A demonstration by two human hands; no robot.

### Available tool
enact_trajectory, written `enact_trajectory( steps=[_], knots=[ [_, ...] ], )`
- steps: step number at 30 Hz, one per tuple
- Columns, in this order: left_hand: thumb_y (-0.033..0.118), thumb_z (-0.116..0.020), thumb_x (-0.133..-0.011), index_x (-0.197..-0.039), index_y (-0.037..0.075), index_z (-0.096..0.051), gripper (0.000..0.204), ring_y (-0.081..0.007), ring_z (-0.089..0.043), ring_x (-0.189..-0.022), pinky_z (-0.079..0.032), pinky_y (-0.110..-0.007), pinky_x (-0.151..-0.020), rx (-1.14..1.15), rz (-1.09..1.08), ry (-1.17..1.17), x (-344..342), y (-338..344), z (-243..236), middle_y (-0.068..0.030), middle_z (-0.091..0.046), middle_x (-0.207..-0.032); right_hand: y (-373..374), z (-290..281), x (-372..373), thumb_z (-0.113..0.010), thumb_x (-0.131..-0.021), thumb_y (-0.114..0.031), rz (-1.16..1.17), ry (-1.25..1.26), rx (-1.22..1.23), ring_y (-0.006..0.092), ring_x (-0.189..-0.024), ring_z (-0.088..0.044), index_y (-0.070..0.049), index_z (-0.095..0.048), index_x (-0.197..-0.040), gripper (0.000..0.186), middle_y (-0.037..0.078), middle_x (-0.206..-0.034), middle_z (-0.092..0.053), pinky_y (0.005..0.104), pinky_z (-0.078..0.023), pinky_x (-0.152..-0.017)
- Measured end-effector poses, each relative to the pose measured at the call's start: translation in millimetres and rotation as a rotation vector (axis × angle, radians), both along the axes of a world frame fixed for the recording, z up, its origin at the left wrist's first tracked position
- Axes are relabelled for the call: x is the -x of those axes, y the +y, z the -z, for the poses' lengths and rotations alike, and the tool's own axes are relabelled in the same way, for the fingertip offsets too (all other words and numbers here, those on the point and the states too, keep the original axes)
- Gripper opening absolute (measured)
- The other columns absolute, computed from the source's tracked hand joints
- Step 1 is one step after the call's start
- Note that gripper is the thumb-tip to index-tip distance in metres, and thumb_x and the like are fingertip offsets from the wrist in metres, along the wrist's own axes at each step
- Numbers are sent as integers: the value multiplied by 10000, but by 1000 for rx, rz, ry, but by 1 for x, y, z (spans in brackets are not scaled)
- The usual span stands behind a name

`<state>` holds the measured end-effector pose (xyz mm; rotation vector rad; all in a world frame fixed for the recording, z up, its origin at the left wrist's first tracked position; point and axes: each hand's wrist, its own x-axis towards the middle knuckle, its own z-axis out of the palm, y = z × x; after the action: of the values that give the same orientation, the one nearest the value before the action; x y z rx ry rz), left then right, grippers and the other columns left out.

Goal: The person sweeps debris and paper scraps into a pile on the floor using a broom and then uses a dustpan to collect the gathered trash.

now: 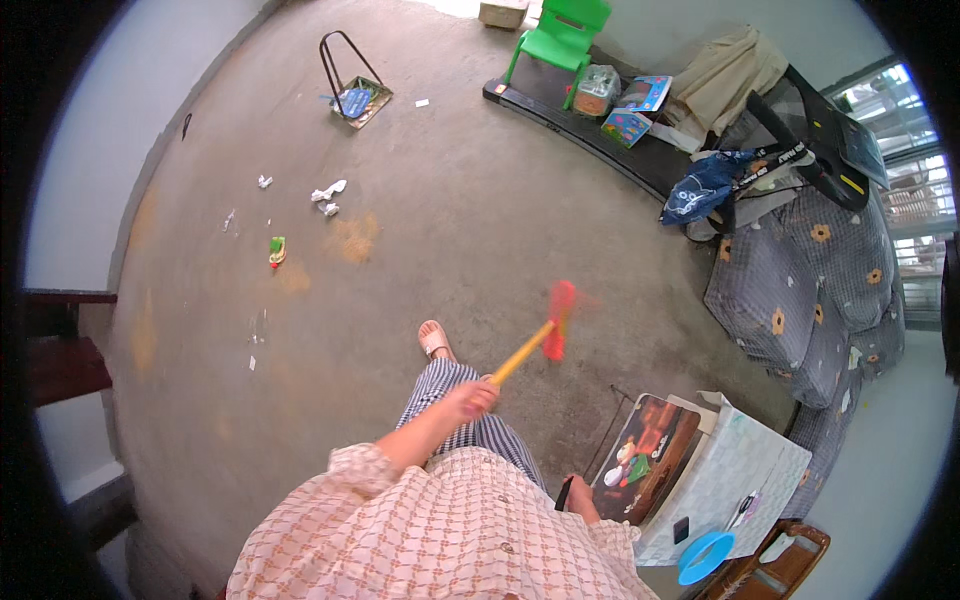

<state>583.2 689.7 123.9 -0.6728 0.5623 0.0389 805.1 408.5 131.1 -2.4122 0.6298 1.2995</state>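
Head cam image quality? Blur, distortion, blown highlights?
Head view: motion smears the broom's red end, while its yellow handle reads clearer; head view: the fisheye bows the edge of the treadmill, and the corners go black; head view: the window at right is partly blown out, as is a patch at the top edge.

The room is lit softly by daylight from the window (918, 190) at right, the red broom head (556, 328) is blurred by motion, and edges are bent toward the blackened rim.
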Motion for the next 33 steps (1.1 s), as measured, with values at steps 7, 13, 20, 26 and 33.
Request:
enact_trajectory(
  steps=[7,13,20,26,33],
  knots=[
    [83,-389,-793,-681,-3,-381,142,-23,-290,-322,-264,-129,-246,-126,-469,504,226,71,-15,21,-333,-476,74,7,-9,-498,-684,-270,-276,69,-1,104,-462,-438,-110,-521,-592,187,-15,-557,-487,278,-328,-409],
    [77,-377,-789,-718,61,-357,76,-40,-298,-349,-255,-147,-264,-404,-522,1127,280,135,-11,-1,-351,-507,110,18,-1,-494,-708,-227,-351,66,-31,124,-485,-472,-75,-561,-704,166,16,-639,-548,273,-351,-429],
    [111,-393,-789,-739,119,-329,82,-29,-285,-360,-239,-143,-271,-469,-595,989,221,125,-53,4,-357,-545,113,10,8,-547,-576,-218,-202,-49,-104,156,-474,-449,3,-534,-579,222,52,-516,-487,286,-334,-455],
    [83,-405,-792,-845,125,-375,74,-6,-290,-366,-254,-123,-270,-280,-654,414,158,118,-51,16,-351,-571,168,-15,20,-551,-603,-223,-193,-1,-162,138,-462,-418,-16,-530,-591,209,59,-588,-507,276,-337,-432],
    [35,-419,-762,-761,66,-352,73,-11,-298,-369,-254,-119,-261,-33,-444,202,110,166,-19,20,-340,-553,221,-30,24,-497,-704,-157,-253,-4,-228,186,-500,-489,-13,-528,-803,177,92,-677,-541,266,-407,-434]
  ],
)
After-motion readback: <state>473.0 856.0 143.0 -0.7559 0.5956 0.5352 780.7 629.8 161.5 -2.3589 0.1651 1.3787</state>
